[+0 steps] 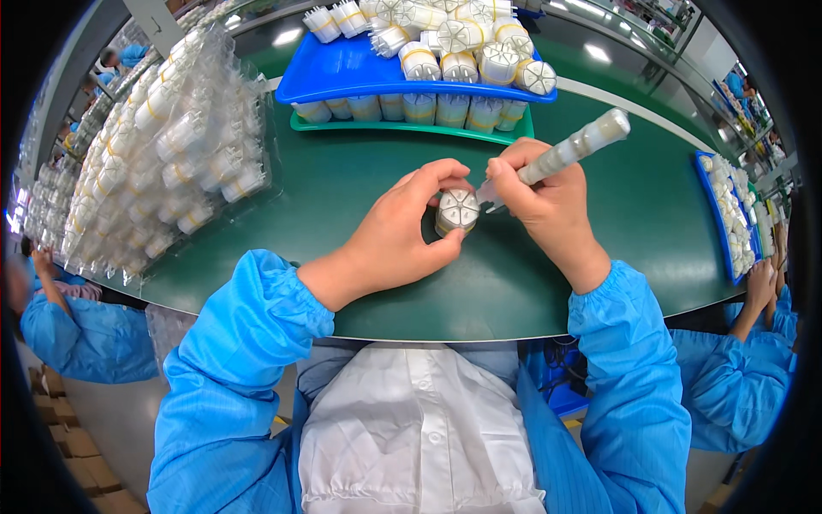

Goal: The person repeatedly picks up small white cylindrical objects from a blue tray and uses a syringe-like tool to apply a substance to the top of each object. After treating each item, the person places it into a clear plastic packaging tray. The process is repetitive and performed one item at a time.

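My left hand (385, 236) curls its thumb and fingers around a round white part (457, 211) standing on the green tabletop. The top face of this part is divided into wedges by grey lines, and a yellowish band shows low on its side. In my right hand (552, 201) is a tool with a thick, whitish, wrapped handle (586, 144), gripped like a pen. The handle slants up to the right. Its pale, narrow tip (489, 199) points at the right side of the part; whether the two touch I cannot tell.
A blue tray (342, 77) heaped with similar white parts sits above a green tray (411, 130) holding more. Clear plastic packs of banded parts (163, 146) pile up at the left. At the right lies another blue tray (717, 218), near a co-worker's hand (758, 287).
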Motion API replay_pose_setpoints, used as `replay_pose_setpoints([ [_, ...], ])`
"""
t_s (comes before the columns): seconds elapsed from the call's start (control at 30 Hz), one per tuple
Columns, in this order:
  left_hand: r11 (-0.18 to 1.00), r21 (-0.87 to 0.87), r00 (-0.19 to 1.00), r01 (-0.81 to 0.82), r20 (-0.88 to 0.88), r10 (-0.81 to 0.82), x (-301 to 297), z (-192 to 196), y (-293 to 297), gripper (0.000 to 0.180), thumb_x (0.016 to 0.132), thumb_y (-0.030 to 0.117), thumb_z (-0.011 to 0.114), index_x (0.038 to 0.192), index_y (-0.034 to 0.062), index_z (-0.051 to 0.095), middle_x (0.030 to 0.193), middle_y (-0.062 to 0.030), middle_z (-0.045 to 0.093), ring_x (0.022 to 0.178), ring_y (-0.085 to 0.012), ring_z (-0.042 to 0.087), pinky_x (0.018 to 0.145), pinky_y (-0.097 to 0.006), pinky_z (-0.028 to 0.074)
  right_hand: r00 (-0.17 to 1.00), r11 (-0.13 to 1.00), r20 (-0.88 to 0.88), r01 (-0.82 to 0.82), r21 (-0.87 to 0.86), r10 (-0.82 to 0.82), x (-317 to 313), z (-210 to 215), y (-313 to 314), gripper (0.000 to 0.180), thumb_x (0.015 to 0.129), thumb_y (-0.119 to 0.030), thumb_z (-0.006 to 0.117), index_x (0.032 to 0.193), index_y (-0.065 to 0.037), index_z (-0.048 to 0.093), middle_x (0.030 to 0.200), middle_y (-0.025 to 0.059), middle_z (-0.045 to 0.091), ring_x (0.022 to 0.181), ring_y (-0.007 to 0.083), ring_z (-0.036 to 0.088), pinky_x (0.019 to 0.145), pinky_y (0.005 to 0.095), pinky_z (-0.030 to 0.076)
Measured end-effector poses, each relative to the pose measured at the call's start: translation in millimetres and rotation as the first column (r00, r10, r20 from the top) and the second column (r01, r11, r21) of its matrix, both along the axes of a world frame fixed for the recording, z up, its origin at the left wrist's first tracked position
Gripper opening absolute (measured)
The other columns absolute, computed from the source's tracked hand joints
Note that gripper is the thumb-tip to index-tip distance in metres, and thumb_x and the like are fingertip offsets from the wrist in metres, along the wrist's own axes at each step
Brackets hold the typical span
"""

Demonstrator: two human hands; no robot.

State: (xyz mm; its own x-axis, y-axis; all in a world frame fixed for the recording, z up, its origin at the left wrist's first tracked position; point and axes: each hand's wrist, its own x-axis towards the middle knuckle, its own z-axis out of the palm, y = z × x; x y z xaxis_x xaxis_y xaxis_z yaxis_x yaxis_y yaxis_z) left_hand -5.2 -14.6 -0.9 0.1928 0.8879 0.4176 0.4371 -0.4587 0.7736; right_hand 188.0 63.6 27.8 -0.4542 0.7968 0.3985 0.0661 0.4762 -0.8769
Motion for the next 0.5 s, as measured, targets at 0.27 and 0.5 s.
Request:
replay_pose_setpoints([
  [0.27, 0.995, -0.05, 0.996, 0.084, -0.019, -0.085, -2, -1, 2, 0.059, 0.081, 0.007, 0.071, 0.134, 0.0026, 0.046, 0.124, -0.0148, 0.058, 0.115, -0.0265, 0.059, 0.098, -0.036, 0.048, 0.997, 1.0, 0.073, -0.007, 0.001, 0.007, -1, -8, -4, 0.016, 0.09, -0.013, 0.07, 0.081, -0.001, 0.065, 0.072, 0.0027, 0.065, 0.065, 0.0093, 0.059, 0.058, 0.0264, 0.046],
  [0.5, 0.996, -0.087, 0.999, 0.024, 0.046, -0.02, -15, 10, -8, 0.052, 0.087, 0.012, 0.071, 0.133, 0.0046, 0.05, 0.125, -0.0131, 0.056, 0.113, -0.0259, 0.058, 0.096, -0.035, 0.048, 0.993, 0.993, 0.004, 0.116, -0.036, -0.116, 0, -4, 6, 0.015, 0.092, -0.008, 0.068, 0.079, -0.003, 0.063, 0.074, 0.0027, 0.062, 0.059, 0.0074, 0.055, 0.051, 0.0252, 0.042],
])
